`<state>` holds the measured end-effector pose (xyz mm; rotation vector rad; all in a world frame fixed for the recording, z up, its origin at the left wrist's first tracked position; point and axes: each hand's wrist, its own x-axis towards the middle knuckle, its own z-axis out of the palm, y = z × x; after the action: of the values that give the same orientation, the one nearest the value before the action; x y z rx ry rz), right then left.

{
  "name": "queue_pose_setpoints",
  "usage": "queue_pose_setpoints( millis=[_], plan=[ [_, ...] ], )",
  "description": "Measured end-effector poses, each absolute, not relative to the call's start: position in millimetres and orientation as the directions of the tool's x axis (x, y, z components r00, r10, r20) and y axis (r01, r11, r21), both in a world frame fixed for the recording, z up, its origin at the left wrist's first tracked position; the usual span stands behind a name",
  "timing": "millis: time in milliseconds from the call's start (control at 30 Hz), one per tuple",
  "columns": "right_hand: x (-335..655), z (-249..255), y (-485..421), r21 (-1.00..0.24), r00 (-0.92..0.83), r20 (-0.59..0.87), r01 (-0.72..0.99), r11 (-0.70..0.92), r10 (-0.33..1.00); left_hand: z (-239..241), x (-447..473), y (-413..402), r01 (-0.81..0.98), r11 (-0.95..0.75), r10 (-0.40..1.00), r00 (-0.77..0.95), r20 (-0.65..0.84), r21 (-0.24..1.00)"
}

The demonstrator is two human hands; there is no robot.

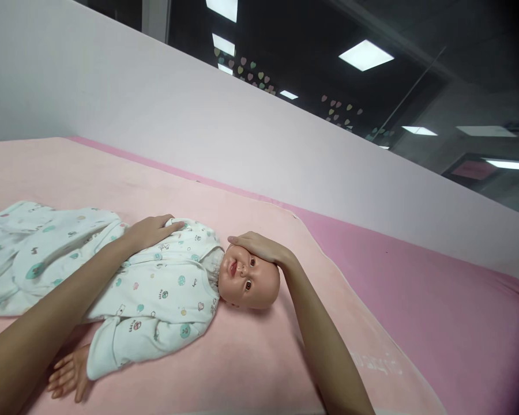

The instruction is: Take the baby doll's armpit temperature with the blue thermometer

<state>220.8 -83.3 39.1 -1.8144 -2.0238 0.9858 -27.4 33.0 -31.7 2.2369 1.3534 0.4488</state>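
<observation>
Can pick out faint white lettering [376, 363] at the lower right of the pink blanket [259, 357], but cannot make out the word; can see tiny printed words among the coloured motifs [185, 331] on the pale garment [155, 294] too, too small to read surely; find the doll [207, 282] dressed in that garment, lying face up on the blanket, with its bald head [257, 285] toward the right and its lower end running out of view at the left; see a small doll hand [70, 373] sticking out of the near cuff [100, 350]; note the right hand [259, 245] cupped over the far side of the head, fingers extended and open; note the left hand [149, 233] laid across the chest toward the far shoulder, touching the garment, but cannot tell whether closed on it; see, beyond the blanket's edge, a deeper pink mat [372, 259], then a plain white wall [155, 109] slanting across; see dark glass [285, 29] above, with pastel heart shapes [260, 75] and bright rectangular ceiling lights [366, 55], perhaps reflected.
</observation>
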Motion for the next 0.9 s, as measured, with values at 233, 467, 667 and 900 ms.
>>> queue_pose_setpoints(
  millis=[233, 467, 667, 900],
  plan=[
    [221.3, 37.8, -79.7, -0.712, -0.266, -0.137, 0.696, 0.092, 0.954, -35.3, -28.0, 36.4, 0.716, -0.405, 0.883, 0.467, 0.042, 0.569],
    [221.4, 37.2, -80.4, -0.743, -0.278, -0.155, 0.666, 0.074, 0.948, -33.1, -28.6, 33.7, 0.721, -0.391, 0.895, 0.442, 0.054, 0.571],
    [221.8, 55.0, -90.1, -0.757, -0.095, 0.174, 0.624, 0.195, 0.98, -35.1, -33.4, 35.4, 0.717, -0.383, 0.901, 0.429, 0.064, 0.582],
    [187.7, 74.1, -124.8, -0.696, -0.015, 0.458, 0.616, 0.369, 0.889, 7.9, -31.0, 3.1, 0.352, -0.549, 0.832, 0.322, 0.452, 0.758]
  ],
)
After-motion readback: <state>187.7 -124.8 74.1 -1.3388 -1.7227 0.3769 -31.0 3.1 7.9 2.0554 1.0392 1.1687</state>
